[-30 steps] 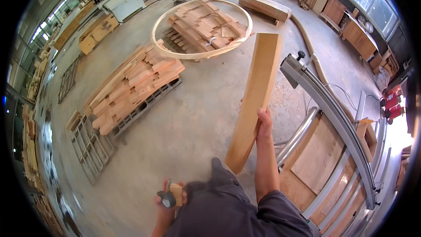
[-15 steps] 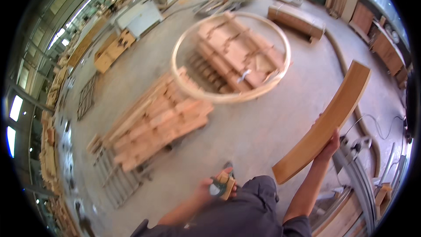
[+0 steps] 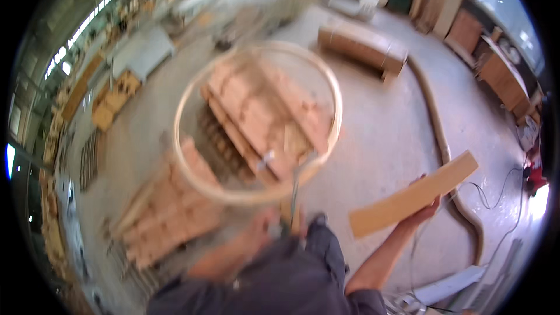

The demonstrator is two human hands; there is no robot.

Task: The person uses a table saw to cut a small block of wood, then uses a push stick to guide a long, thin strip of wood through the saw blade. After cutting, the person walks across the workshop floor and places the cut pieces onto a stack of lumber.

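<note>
My right hand [image 3: 424, 213] is closed around a curved wooden board [image 3: 402, 201], holding it off the floor on the right. Its fingertips show past the board's far edge. My left hand [image 3: 265, 226], smeared by motion, is in front of my body, closed on a small wooden piece [image 3: 290, 216]. A thin greyish strip [image 3: 296, 189] rises from beside that piece; its kind is too blurred to tell. Just beyond the left hand, a large pale wooden ring [image 3: 256, 197] encircles a stack of reddish boards [image 3: 256, 105], its near rim close to the strip.
A second pile of boards [image 3: 169, 204] lies at the left on a metal rack. Farther off stand a long wooden beam [image 3: 363, 46] and a wooden box [image 3: 115, 99]. A thick hose [image 3: 431, 102] runs along the floor at the right, with thin cables [image 3: 496, 204] beside it.
My view has turned to the right. The curved board has tipped from steep to nearly level in my right hand. The left hand is more blurred, and the thin strip now shows.
</note>
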